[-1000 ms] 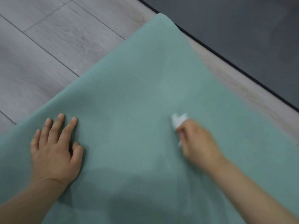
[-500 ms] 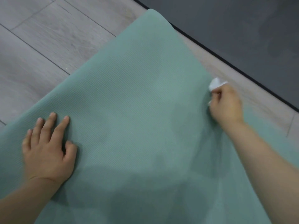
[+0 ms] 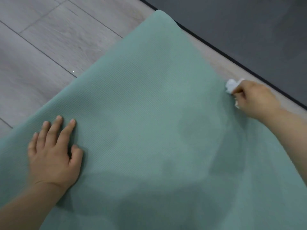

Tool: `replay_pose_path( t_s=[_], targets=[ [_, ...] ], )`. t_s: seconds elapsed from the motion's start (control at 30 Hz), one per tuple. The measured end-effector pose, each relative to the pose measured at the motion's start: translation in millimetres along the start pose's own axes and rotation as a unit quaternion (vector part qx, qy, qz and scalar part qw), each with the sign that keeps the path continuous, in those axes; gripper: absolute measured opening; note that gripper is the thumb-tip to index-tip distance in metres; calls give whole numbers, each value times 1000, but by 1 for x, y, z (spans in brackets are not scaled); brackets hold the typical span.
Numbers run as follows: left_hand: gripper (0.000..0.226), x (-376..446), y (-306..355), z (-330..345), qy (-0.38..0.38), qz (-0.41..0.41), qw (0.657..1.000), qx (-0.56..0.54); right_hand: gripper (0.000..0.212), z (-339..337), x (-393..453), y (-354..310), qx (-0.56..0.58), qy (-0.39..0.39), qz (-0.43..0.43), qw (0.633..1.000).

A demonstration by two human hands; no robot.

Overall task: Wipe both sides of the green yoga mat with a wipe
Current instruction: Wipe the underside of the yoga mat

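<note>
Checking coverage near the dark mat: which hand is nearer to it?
Right. The right hand, gripping the wipe, sits at the green mat's edge beside the dark mat; the left hand presses the opposite side.

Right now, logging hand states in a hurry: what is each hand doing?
Left hand: open, fingers flat on the green yoga mat.
Right hand: closed, holding the wipe.

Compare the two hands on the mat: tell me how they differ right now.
The left hand lies flat with fingers spread; the right hand is curled around a white wipe. The left hand holds nothing; the right grips the wipe. The left sits near the mat's left edge, the right at its right edge. Both touch the mat.
</note>
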State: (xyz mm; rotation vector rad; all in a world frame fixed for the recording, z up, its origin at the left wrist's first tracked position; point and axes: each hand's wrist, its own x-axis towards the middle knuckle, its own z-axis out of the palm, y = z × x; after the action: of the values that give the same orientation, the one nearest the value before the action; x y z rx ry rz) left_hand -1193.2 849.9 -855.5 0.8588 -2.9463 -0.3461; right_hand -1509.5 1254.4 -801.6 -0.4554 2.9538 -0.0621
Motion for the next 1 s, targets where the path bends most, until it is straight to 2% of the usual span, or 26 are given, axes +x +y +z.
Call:
replay_pose_path(
  t_s=[0.07,0.13,0.2,0.23,0.33,0.37,0.4,0.47,0.5,0.53,0.6,0.63,0.7,0.77,0.87,0.9,1.0],
  targets=[
    [69,1,-1,-1,-3,3,1000,3,14,0,2,9,30,20,98,995],
    [69,2,0,-1,-6,3,1000,-1,12,21,-25,-15,86,41,63,993],
    [69,2,1,0,1,4,1000,-7,23,49,-78,-57,135,41,-60,988],
    [69,1,0,0,3,5,1000,-7,33,58,-111,-84,174,2,-143,974],
    [70,2,-5,3,-2,11,1000,-11,50,84,-208,-144,202,-208,-346,892],
    [69,2,-7,5,0,12,1000,-10,62,91,-221,-152,167,-192,-422,870],
    [69,1,-10,8,5,13,1000,-10,68,87,-218,-152,158,-196,-459,852],
    [68,2,-13,14,15,16,999,-23,53,64,-178,-135,174,-195,-495,829],
    [67,5,-14,16,14,16,999,-30,42,51,-152,-120,194,-215,-471,833],
    [67,7,-15,17,12,15,999,-33,33,45,-124,-97,187,-180,-437,861],
    [66,7,-19,19,12,16,999,-32,23,34,-67,-41,149,-93,-272,946],
    [66,6,-20,20,14,14,999,-36,20,26,-43,-17,117,-61,-170,977],
    [66,3,-22,25,14,13,998,-52,16,21,-18,12,80,3,1,997],
    [67,4,-27,28,7,12,998,-67,13,21,-22,0,101,49,112,987],
    [67,6,-29,29,2,8,997,-80,11,47,-84,-57,123,81,155,977],
    [66,5,-27,28,5,7,997,-73,13,58,-114,-83,119,90,136,980],
    [66,4,-17,20,13,11,999,-37,37,82,-197,-150,143,78,31,986]
  ],
)
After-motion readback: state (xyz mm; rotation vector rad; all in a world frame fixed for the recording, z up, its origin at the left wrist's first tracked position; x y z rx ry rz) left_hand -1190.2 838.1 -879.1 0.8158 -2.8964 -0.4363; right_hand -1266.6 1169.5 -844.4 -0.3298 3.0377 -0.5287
